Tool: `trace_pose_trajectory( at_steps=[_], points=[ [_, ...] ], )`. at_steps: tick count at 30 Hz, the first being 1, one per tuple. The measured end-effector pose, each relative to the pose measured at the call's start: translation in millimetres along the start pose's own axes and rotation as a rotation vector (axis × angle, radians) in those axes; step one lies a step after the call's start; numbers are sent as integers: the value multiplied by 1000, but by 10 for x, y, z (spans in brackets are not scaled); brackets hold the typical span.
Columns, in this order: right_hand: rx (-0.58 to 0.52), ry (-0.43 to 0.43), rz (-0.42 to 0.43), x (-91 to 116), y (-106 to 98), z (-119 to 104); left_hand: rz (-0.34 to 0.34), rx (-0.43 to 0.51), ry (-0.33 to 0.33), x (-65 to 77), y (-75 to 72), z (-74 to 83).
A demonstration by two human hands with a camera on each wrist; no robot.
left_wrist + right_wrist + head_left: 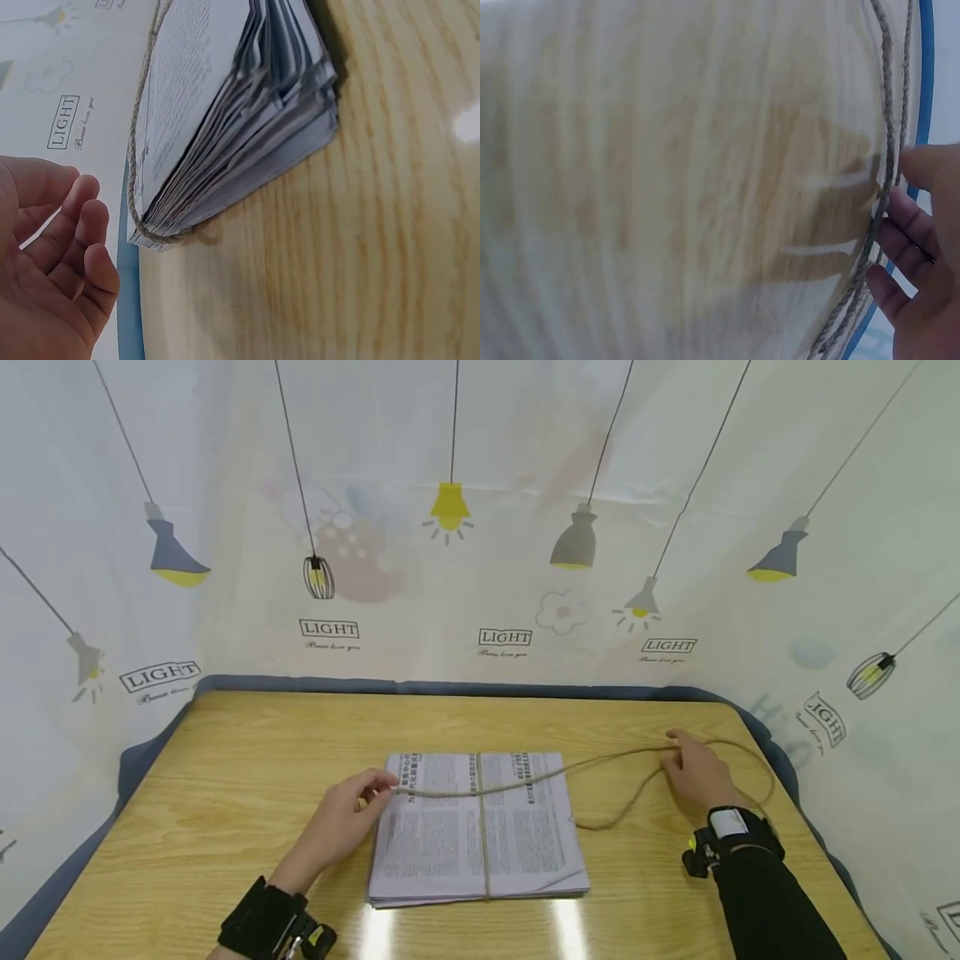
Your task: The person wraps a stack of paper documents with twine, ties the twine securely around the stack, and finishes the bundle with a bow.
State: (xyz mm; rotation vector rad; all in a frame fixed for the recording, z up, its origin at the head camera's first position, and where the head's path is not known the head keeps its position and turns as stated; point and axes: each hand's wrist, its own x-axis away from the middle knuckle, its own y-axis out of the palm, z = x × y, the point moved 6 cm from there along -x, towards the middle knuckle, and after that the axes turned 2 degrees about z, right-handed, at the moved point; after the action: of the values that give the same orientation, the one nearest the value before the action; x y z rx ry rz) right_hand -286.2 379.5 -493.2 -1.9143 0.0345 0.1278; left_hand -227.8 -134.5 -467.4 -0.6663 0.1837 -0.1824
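Note:
A stack of folded newspapers [427,843] lies on the wooden table, with twine [483,852] running down its front face and another length across its upper part. My left hand [348,810] is at the stack's upper left edge, fingers loosely bent. In the left wrist view, that hand [56,262] is apart from the twine [133,150], which bends round the stack's corner. To the right of the stack, my right hand [701,772] holds the twine's loose strands. The right wrist view has the strands [889,90] passing at that hand's thumb and fingertips [889,289].
The wooden table [225,760] has a dark blue border [450,685] at its back. A pale cloth [405,435] printed with hanging lamps surrounds it. A loop of twine [768,777] curves beyond my right hand toward the wrist.

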Motion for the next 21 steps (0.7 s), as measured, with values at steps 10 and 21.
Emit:
trace_pose_trajectory(
  at_steps=[10,21],
  points=[
    [57,99,-112,240,-74,210,29,-8,13,-6,-8,36],
    [-110,47,-289,557,-99,128,27,-5,23,-22,3,58]
  ],
)
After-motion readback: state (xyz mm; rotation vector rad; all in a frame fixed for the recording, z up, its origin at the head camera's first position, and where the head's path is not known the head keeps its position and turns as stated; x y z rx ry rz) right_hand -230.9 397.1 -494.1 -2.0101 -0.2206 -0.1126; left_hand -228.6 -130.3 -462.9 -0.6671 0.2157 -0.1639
